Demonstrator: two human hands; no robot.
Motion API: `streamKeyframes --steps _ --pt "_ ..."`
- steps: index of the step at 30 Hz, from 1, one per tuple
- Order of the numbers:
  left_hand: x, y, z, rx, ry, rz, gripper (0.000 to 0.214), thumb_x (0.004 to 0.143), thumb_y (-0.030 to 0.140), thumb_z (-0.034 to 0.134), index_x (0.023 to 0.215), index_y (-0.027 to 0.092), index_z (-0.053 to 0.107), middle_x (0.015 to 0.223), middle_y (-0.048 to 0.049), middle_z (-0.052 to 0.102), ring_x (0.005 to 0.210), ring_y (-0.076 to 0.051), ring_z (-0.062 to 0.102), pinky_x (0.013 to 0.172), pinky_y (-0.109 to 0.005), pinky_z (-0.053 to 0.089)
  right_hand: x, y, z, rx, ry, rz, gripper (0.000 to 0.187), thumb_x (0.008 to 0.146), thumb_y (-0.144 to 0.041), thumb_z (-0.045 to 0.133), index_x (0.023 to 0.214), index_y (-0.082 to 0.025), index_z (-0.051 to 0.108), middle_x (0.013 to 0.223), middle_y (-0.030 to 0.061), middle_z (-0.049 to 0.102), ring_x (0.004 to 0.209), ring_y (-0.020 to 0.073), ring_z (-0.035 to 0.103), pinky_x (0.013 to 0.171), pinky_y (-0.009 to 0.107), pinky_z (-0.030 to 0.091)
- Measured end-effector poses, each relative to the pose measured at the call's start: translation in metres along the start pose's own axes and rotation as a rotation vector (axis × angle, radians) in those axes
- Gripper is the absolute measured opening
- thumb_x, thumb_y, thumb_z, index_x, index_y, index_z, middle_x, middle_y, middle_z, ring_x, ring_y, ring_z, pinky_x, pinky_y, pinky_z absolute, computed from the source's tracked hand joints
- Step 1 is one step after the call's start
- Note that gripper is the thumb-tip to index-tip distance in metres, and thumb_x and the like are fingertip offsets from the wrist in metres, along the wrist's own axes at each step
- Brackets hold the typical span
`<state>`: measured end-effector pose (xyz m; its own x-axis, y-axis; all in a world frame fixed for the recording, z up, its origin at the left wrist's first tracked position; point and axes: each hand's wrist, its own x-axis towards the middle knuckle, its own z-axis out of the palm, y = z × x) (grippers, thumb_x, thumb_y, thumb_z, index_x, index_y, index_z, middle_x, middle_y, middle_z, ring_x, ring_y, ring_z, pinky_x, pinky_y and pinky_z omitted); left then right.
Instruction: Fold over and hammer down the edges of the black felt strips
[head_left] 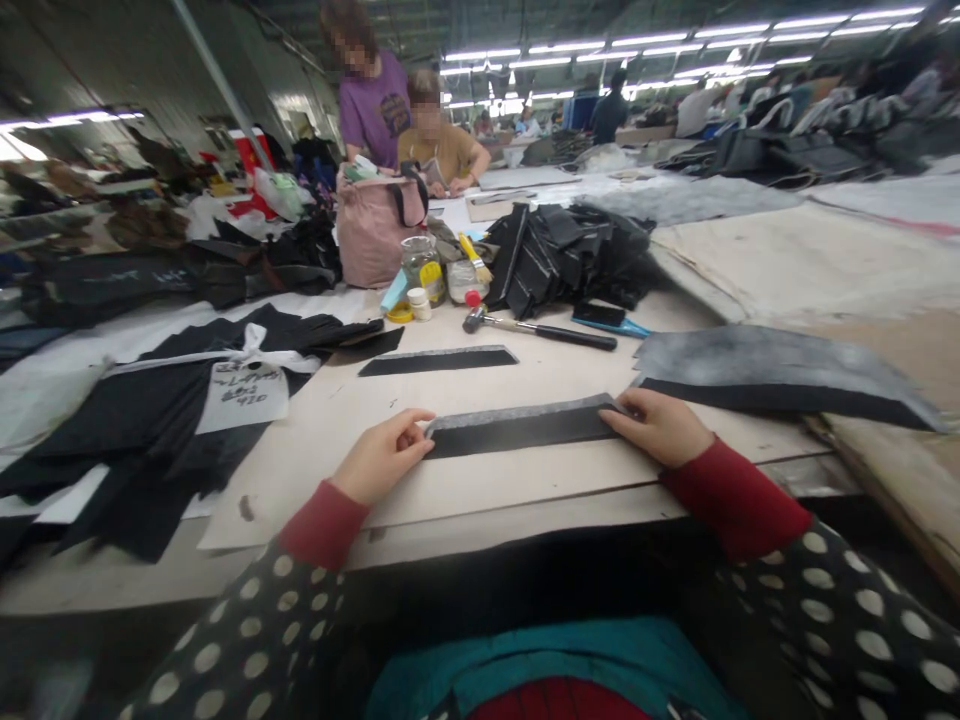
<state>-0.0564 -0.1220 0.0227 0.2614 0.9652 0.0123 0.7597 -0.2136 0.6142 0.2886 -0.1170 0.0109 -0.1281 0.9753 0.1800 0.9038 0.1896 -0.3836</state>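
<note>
A long narrow black fabric strip lies flat across the worktable in front of me. My left hand pinches the strip's left end with curled fingers. My right hand presses and grips its right end, fingers bent over the edge. Both sleeves are dark with pale dots and red cuffs.
Behind lie a second black strip, a hammer, a phone, jars, a pink bag and a pile of black pieces. Black fabric with a paper tag lies left, a grey sheet right. Two people work behind.
</note>
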Motion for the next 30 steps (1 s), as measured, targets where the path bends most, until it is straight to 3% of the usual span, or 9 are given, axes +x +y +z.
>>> streamKeyframes --steps 14,30 --pt "0.0028 -0.0018 -0.0003 0.1 -0.006 -0.024 0.04 0.072 0.041 0.046 0.106 0.02 0.048 0.069 0.0032 0.053 0.058 -0.012 0.048 0.057 -0.022 0.038 -0.0011 -0.001 0.0019 0.015 0.045 -0.011 0.021 0.071 -0.035 0.051 0.061 -0.017 0.045 0.059 -0.0013 0.046 0.054 0.0101 0.04 0.051 0.021 0.027" --pt "0.0031 0.0001 -0.0004 0.138 -0.017 -0.021 0.038 0.072 0.041 0.045 0.105 0.021 0.047 0.068 0.0035 0.053 0.057 -0.012 0.048 0.056 -0.023 0.038 -0.0046 -0.0037 0.0026 -0.034 0.061 -0.041 0.019 0.072 -0.031 0.051 0.062 -0.016 0.046 0.062 -0.0005 0.048 0.057 0.0105 0.042 0.054 0.022 0.029"
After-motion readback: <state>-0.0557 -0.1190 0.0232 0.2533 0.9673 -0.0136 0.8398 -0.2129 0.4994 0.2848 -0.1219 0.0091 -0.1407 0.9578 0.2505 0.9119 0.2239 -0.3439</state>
